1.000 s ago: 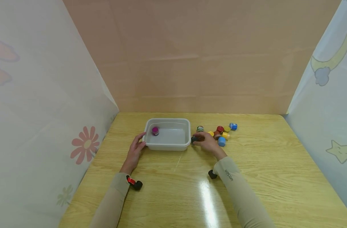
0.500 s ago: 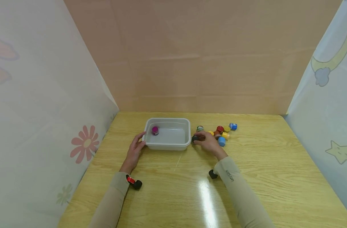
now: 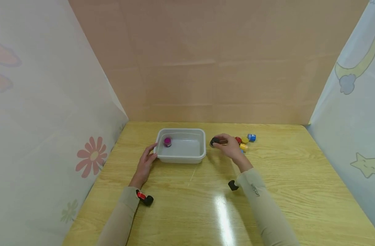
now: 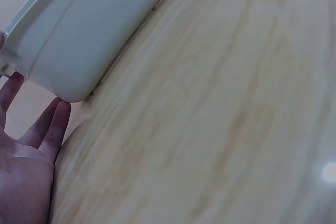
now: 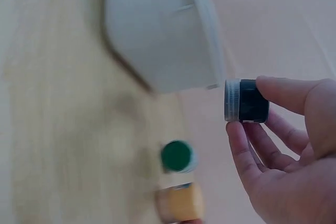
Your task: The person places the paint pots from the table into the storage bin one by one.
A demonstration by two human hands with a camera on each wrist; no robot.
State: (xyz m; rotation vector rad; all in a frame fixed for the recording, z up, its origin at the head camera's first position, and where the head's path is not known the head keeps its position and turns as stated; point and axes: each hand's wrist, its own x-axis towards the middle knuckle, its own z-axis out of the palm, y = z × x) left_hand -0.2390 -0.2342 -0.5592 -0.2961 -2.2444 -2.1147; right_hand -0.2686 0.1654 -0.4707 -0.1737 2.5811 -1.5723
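Observation:
My right hand (image 3: pixel 217 142) pinches a small black jar (image 3: pixel 214 141) between thumb and fingers and holds it on its side, lifted just right of a white plastic tub (image 3: pixel 202 150). In the right wrist view the black jar (image 5: pixel 247 100) hangs beyond the tub's corner (image 5: pixel 157 35), with the right hand (image 5: pixel 248 106) around it. A magenta jar (image 3: pixel 167 141) stands inside the tub at its far left. My left hand (image 3: pixel 152 152) rests with straight fingers (image 4: pixel 50 124) against the tub (image 4: pixel 94 30) at its near left corner.
More small jars lie on the wooden table right of the tub: red (image 3: pixel 238 139), yellow (image 3: pixel 243 147), blue (image 3: pixel 252 137). A green-lidded jar (image 5: pixel 177 156) and an orange one (image 5: pixel 181 203) show below the hand. Curtains and a back wall enclose the table.
My right hand has lifted the black jar off the table and carried it slightly up and away. The left hand and the tub have stayed put.

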